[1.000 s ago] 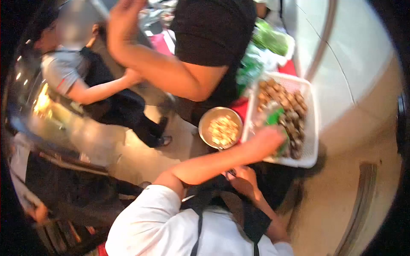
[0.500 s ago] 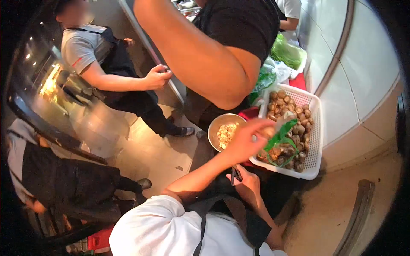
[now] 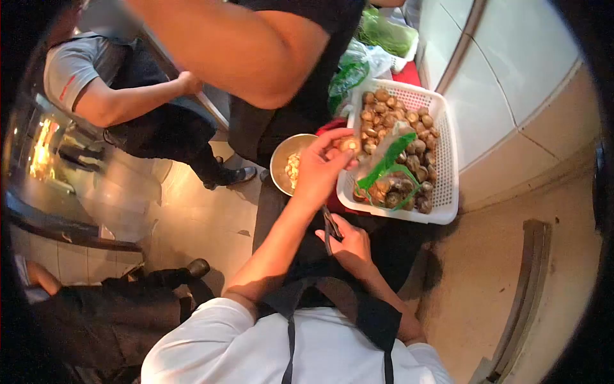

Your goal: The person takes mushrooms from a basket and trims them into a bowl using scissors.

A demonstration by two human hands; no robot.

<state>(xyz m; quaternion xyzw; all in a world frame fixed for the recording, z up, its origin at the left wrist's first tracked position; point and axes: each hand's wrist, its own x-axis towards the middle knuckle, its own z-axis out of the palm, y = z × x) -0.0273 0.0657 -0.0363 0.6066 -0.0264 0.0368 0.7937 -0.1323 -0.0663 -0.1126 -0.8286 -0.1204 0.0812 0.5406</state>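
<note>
The left hand (image 3: 320,169) pinches a brown-capped mushroom (image 3: 350,146) between thumb and fingertips at its 2 o'clock, near the rim of a perforated white plastic basket (image 3: 449,173) heaped with whole mushrooms (image 3: 384,110) and a green-striped plastic bag (image 3: 389,160). At its 5 o'clock, the right hand (image 3: 351,245) has its fingers curled around dark scissors (image 3: 329,232), while a metal bowl (image 3: 280,155) of pale pieces (image 3: 293,169) sits just beside the left hand at 9 o'clock.
</note>
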